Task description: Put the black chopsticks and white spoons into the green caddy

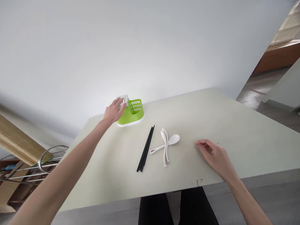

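Observation:
At the back left of the table, a green basket (130,116) with a white base stands near the wall. My left hand (114,111) reaches over its left end, fingers spread on a white object (124,99) at the top; whether it grips it is unclear. Several black chopsticks (146,150) lie side by side at the middle. Right of them are white spoons (166,147), two nested ones lying across a third. My right hand (214,156) rests at the right of the spoons, fingers curled, thumb and fingertips close together, with nothing visible between them.
The pale table (234,125) meets a white wall behind. At the far left stand a metal rack (47,162) and a brown board (21,140). My legs are under the front edge. Small dark marks show near that edge.

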A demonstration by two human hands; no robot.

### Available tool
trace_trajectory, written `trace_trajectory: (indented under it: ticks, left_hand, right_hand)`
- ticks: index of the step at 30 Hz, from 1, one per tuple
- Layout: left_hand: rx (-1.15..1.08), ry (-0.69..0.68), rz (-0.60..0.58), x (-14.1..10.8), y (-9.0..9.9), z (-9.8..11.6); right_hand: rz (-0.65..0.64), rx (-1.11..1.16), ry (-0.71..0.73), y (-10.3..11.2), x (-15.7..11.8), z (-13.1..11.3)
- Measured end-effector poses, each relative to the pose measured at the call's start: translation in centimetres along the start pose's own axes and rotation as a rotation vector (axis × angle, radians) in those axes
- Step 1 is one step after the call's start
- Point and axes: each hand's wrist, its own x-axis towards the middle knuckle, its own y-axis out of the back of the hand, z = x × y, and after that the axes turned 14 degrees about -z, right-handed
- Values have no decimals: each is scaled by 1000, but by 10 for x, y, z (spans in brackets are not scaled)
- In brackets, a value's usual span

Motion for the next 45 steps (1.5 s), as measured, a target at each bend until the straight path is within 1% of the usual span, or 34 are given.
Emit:
trace_trajectory:
  ticks: [5,8,10,12,16,18,20,21,23,24,25,26,27,29,31,33,34,36,41,45]
  left_hand:
    - [0,-145,20,13,-10,75]
    - [-10,-218,14,15,-12,110]
    - [-15,-256,10,12,-12,127]
    - [-16,-289,11,6,-12,138]
    - [-10,-313,-24,-6,-10,151]
    - [1,-314,-50,-11,-7,151]
    - [11,-331,-12,-15,-3,148]
    - [6,-347,43,-19,-2,145]
    - [-47,-360,192,-30,-4,136]
    - [-95,-340,252,-37,-7,131]
    - [-150,-301,272,-46,-13,126]
    - [-202,-249,245,-55,-21,120]
    - [-240,-193,170,-65,-31,114]
    - [-241,-121,-65,-82,-54,103]
    - [-201,-88,-256,-94,-78,93]
    - [-200,-73,-358,-102,-96,85]
    - [-217,-70,-381,-104,-103,82]
    - [-259,-71,-388,-107,-110,77]
    - [-334,-49,-322,-112,-119,72]
    - [-382,-39,-254,-114,-130,69]
  right_hand:
    - [-14,7,-10,1,0,0]
    - [-13,-7,15,2,0,-3]
    - [-11,-12,28,3,0,-4]
    - [-12,-11,39,3,0,-5]
    - [-16,-14,39,2,-1,-2]
    - [-19,-16,29,2,-1,-1]
    - [-26,-14,23,2,-1,1]
    - [-28,-14,21,2,-2,1]
    - [-27,-17,18,2,-2,2]
    - [-23,-20,16,2,-2,2]
    - [-15,-25,15,1,-1,2]
    - [-7,-31,15,1,-1,2]
    - [0,-37,16,1,-1,2]
    - [8,-47,14,0,0,2]
    - [11,-53,5,-1,0,2]
    - [11,-61,-2,-1,0,2]
    - [12,-66,-1,-1,0,2]
    - [20,-78,8,-1,0,2]
    - [28,-118,-15,-3,2,4]
    - [14,-116,-56,-8,16,4]
